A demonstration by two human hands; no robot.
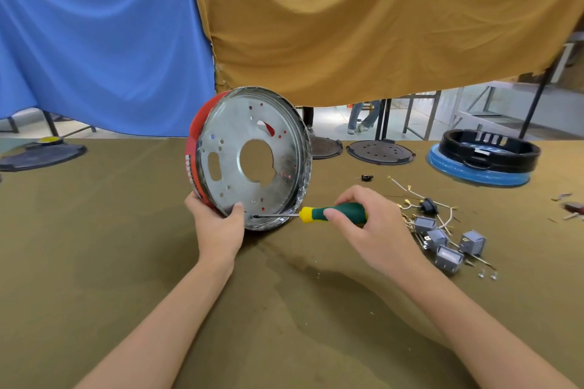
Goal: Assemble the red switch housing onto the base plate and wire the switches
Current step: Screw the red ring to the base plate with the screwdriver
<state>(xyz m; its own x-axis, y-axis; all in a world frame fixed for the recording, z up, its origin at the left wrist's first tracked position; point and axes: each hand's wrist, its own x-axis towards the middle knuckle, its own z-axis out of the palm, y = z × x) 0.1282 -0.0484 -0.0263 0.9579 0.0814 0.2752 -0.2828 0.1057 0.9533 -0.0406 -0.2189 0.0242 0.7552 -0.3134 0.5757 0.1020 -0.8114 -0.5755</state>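
base plate [252, 158]: bright galvanised-looking metal, shiny, smudged grey towards the right hand
red switch housing [196, 148]: glossy red, smooth, behind the plate above the left hand
screwdriver [331, 214]: matt green and yellow plastic-looking handle, polished metal shaft
switches [448, 243]: dull grey plastic-looking bodies, right of the right hand
wires [410, 196]: pale sheathing, brassy metal terminals
table cover [284, 309]: olive cloth, matt, creased

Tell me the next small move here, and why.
Probably turn the screwdriver to drive the screw: its tip sits at the base plate near the lower rim, the right hand grips the handle, and the left hand holds the red housing upright on edge.
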